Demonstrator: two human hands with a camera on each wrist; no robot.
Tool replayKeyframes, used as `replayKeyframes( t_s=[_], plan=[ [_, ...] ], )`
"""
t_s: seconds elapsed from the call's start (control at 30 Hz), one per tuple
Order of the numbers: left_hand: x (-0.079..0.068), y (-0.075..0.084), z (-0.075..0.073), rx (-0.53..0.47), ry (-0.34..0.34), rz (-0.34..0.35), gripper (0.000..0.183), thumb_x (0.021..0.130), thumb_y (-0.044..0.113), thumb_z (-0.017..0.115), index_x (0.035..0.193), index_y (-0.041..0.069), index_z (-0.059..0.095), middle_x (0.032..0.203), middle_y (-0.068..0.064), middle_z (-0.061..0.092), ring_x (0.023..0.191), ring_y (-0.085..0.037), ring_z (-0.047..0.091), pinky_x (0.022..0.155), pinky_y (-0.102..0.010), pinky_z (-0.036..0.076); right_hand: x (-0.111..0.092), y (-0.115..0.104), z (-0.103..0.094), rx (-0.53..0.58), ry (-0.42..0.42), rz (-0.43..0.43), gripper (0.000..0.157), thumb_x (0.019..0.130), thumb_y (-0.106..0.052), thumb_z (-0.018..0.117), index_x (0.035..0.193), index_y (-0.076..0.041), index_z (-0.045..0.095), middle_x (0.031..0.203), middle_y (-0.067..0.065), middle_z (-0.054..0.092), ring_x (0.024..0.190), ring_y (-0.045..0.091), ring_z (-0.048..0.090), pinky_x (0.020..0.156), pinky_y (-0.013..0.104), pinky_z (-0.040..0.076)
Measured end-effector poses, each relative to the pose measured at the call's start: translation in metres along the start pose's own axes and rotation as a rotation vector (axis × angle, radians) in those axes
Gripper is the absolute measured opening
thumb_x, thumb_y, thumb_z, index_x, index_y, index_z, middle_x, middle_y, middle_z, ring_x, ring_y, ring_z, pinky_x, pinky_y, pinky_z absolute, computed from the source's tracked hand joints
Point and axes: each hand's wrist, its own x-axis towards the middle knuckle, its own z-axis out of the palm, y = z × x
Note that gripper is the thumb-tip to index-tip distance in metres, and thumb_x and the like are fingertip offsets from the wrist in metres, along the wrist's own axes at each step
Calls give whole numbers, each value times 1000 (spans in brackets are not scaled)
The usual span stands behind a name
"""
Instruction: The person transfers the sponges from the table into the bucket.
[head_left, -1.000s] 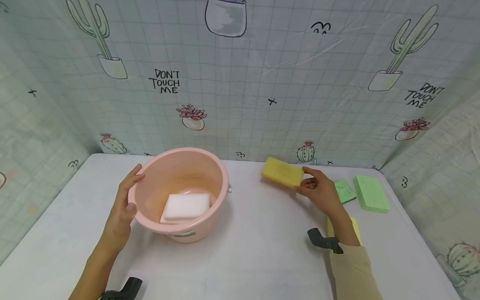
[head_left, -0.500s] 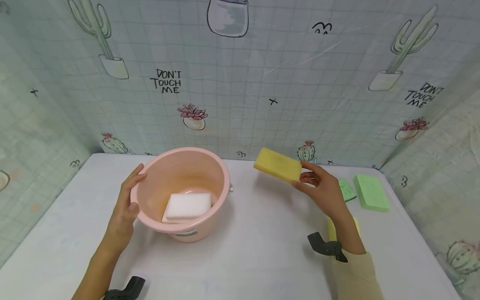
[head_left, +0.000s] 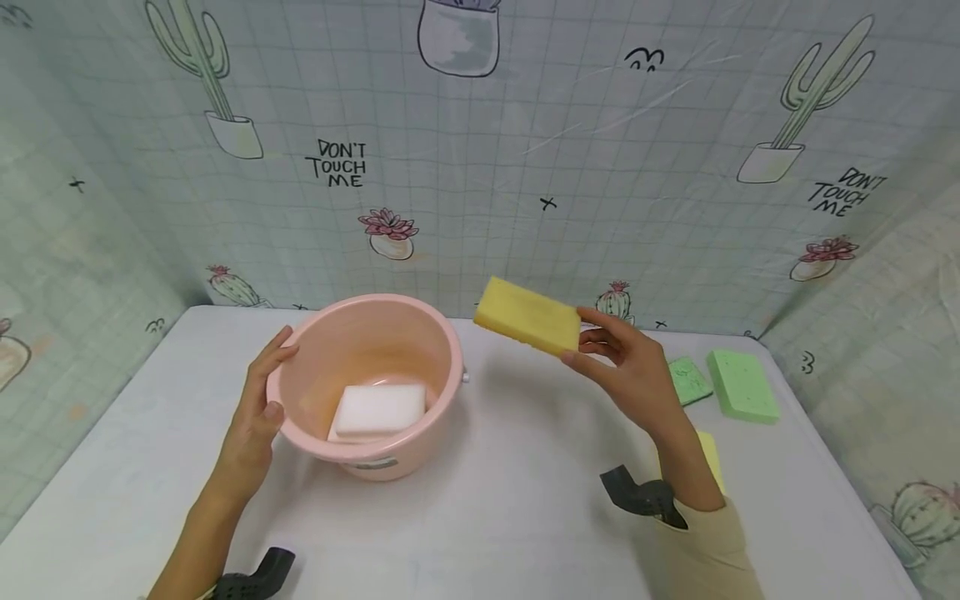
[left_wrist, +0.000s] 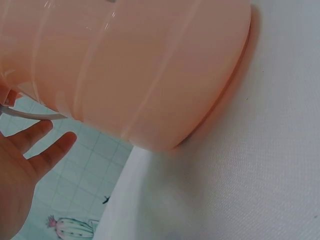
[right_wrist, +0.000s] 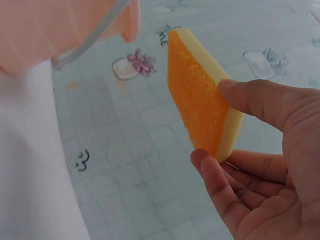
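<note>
My right hand (head_left: 626, 375) pinches a yellow sponge (head_left: 528, 317) by its right end, thumb on one edge and fingers on the other, raised above the table. Seen from the right wrist, the sponge (right_wrist: 200, 95) shows an orange underside. A pink bucket (head_left: 360, 333) stands at the left with its mouth tilted toward me. Inside it lies a white block-shaped sponge (head_left: 381, 408) on another pale piece. Against the bucket's left rim rests my left hand (head_left: 251, 425), fingers extended and spread. In the left wrist view, two straight fingers of that hand (left_wrist: 17, 185) show beside the bucket wall.
On the right of the white table (head_left: 510, 483) lie a thick green sponge (head_left: 742, 385) and a thinner green pad (head_left: 688, 381). A pale yellow piece (head_left: 708, 458) is partly hidden under my right forearm. A patterned cloth wall (head_left: 480, 167) closes the back and sides.
My right hand has carried the yellow sponge up and to the left, closer to the bucket. The left hand has stayed at the bucket's rim.
</note>
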Motion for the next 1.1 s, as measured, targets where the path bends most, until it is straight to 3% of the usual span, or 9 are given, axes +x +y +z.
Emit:
replayKeyframes(
  t_s=[0.23,0.43,0.7,0.97,1.1],
  plan=[
    [0,-1,-1,0,-1,-10,56,97,35,43,146,10,33,158,0,14,143,-24,14,107,-27,26,7,-25,18,33,-54,-67,54,81,-10,77,132,-8,57,114,8,63,94,18,63,87,30,51],
    [1,0,-1,-14,-3,-5,55,97,34,43,146,11,33,158,0,14,143,-22,13,110,-30,23,15,-35,38,3,-122,-131,53,81,-18,78,130,-13,59,114,3,63,92,15,62,86,32,51],
    [-1,-2,0,-7,15,-14,56,96,37,44,145,11,34,158,0,16,143,-21,14,111,-34,22,25,-57,63,-72,-170,-131,53,78,-23,80,127,-15,62,92,-2,66,79,14,60,69,30,51],
    [-1,-2,1,-11,21,-19,57,96,39,45,145,12,34,158,1,15,143,-21,13,109,-61,13,35,-66,86,-169,-251,-150,47,80,-29,77,122,-13,64,78,-4,61,67,15,52,57,28,45],
    [-1,0,2,-17,17,-19,57,96,40,45,145,13,34,158,1,15,143,-21,13,104,-69,13,40,-69,97,-201,-288,-181,45,81,-30,76,121,-12,65,78,-4,59,66,13,52,50,25,41]
  ],
)
